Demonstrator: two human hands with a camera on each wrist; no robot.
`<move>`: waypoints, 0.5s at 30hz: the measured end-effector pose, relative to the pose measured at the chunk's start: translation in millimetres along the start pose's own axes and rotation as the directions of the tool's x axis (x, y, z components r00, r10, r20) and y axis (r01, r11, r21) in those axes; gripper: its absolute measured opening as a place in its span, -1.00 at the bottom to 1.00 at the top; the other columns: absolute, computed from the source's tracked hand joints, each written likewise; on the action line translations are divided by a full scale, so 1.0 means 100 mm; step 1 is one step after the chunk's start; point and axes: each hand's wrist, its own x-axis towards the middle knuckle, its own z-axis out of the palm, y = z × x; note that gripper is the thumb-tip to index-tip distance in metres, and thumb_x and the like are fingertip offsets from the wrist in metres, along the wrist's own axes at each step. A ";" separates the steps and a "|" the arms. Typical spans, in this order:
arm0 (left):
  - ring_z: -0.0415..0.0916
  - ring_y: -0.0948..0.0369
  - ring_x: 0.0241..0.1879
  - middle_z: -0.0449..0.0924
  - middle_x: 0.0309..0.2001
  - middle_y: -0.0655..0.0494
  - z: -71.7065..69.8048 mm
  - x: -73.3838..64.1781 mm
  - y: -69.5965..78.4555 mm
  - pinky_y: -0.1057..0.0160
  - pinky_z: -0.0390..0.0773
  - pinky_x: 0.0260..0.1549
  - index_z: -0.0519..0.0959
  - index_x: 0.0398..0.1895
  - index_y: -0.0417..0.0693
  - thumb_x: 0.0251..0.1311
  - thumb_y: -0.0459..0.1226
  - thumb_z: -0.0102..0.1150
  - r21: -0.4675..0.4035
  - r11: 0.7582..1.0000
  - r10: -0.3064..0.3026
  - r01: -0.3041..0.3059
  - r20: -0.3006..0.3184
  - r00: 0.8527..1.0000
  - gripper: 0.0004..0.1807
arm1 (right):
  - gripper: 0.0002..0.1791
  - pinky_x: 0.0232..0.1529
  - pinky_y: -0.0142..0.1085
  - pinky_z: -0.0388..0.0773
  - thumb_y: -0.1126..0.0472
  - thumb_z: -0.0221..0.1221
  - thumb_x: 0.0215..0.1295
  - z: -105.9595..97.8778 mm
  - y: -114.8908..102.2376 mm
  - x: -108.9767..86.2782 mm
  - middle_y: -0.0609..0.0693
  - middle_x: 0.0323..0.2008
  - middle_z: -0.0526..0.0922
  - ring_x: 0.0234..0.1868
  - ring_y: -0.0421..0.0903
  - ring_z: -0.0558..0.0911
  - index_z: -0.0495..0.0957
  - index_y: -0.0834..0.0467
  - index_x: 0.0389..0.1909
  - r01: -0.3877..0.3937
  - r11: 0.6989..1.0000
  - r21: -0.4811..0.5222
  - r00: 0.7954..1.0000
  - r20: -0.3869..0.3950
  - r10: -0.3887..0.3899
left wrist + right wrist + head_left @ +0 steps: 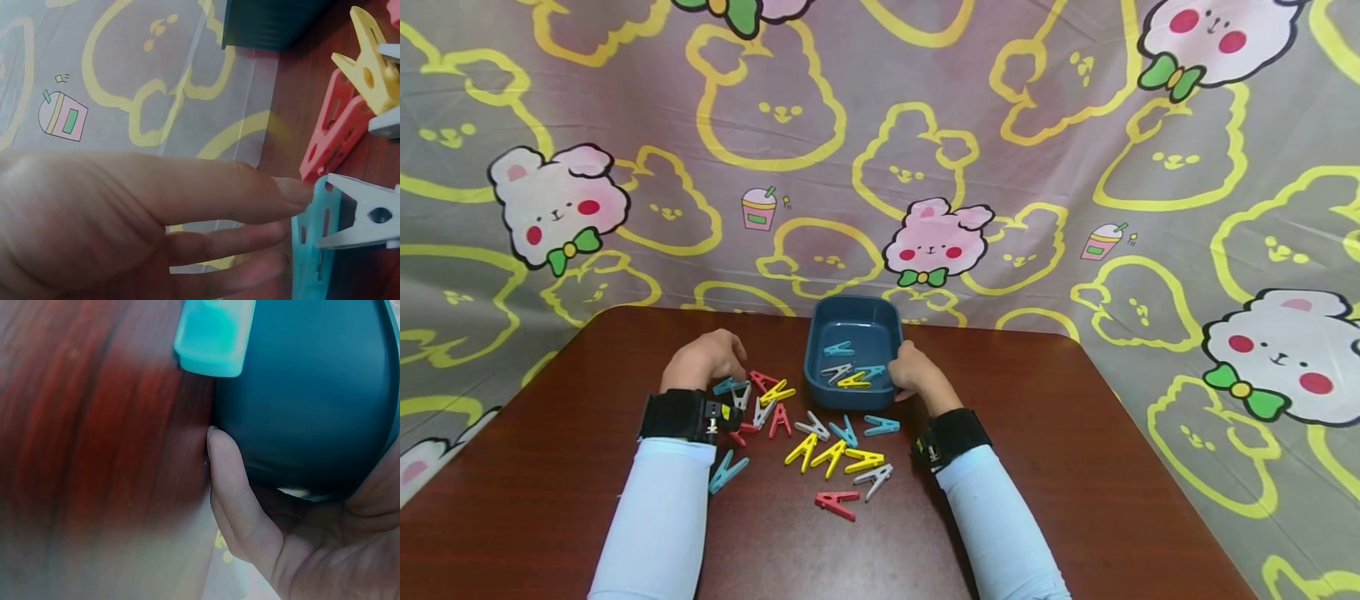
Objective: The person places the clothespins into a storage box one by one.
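My left hand (706,360) is over the left end of a scatter of clothespins, its fingers stretched out. In the left wrist view a fingertip reaches the end of a light-blue clothespin (306,262), beside a white clothespin (370,215). A red clothespin (331,128) and a yellow clothespin (370,65) lie just beyond. With my right hand (917,377) I grip the right front corner of a dark blue plastic bin (850,399); the fingers reach under its wall in the right wrist view. Inside the bin are several blue, white and yellow clothespins.
Several more clothespins lie in front of the bin, among them a yellow clothespin (830,458) and a red clothespin (837,504) nearest me. A brown wooden table (1037,500) carries everything. Behind its far edge hangs a patterned cloth (820,200).
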 end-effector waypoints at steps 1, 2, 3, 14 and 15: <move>0.61 -0.19 0.03 0.64 0.23 -0.40 0.00 0.00 0.00 -0.20 0.71 0.07 0.60 0.28 -0.37 0.29 -0.30 0.44 0.006 1.000 -0.001 0.001 0.005 1.000 -0.47 | -0.21 -0.39 -0.18 0.82 0.27 -0.11 0.70 0.00 0.00 0.00 0.42 0.65 0.20 -0.15 0.22 0.79 -0.25 0.35 0.75 0.001 1.000 0.001 1.000 0.000 -0.001; 0.62 -0.19 0.02 0.65 0.22 -0.40 0.01 0.00 -0.01 -0.19 0.71 0.05 0.61 0.27 -0.36 0.28 -0.30 0.45 0.012 1.000 -0.002 0.002 0.010 1.000 -0.47 | -0.22 -0.39 -0.17 0.82 0.27 -0.11 0.70 0.00 0.00 0.00 0.42 0.65 0.20 -0.15 0.22 0.79 -0.24 0.35 0.75 0.002 1.000 0.002 1.000 0.000 -0.002; 0.62 -0.18 0.01 0.65 0.21 -0.39 0.01 0.00 -0.01 -0.18 0.72 0.04 0.61 0.26 -0.36 0.28 -0.30 0.45 0.017 1.000 -0.004 0.003 0.014 1.000 -0.48 | -0.22 -0.39 -0.17 0.82 0.28 -0.11 0.70 0.00 0.01 0.00 0.42 0.64 0.21 -0.15 0.22 0.79 -0.23 0.35 0.75 0.004 1.000 0.003 1.000 -0.003 -0.004; 0.59 -0.16 -0.03 0.69 0.13 -0.36 0.06 0.03 0.01 -0.15 0.72 0.02 0.63 0.20 -0.36 0.26 -0.33 0.46 0.022 0.999 -0.033 0.032 0.026 0.999 -0.52 | -0.23 -0.39 -0.15 0.82 0.28 -0.11 0.69 0.01 0.00 -0.03 0.42 0.64 0.21 -0.14 0.23 0.79 -0.21 0.37 0.74 0.011 1.000 0.004 1.000 -0.011 -0.011; 0.59 -0.15 -0.04 0.68 0.12 -0.36 0.07 0.04 0.01 -0.15 0.73 0.01 0.63 0.19 -0.36 0.26 -0.33 0.46 0.019 0.999 -0.041 0.040 0.025 0.999 -0.53 | -0.23 -0.39 -0.15 0.82 0.29 -0.12 0.69 0.01 0.00 -0.03 0.43 0.63 0.22 -0.14 0.23 0.79 -0.21 0.37 0.74 0.015 1.000 0.004 1.000 -0.011 -0.015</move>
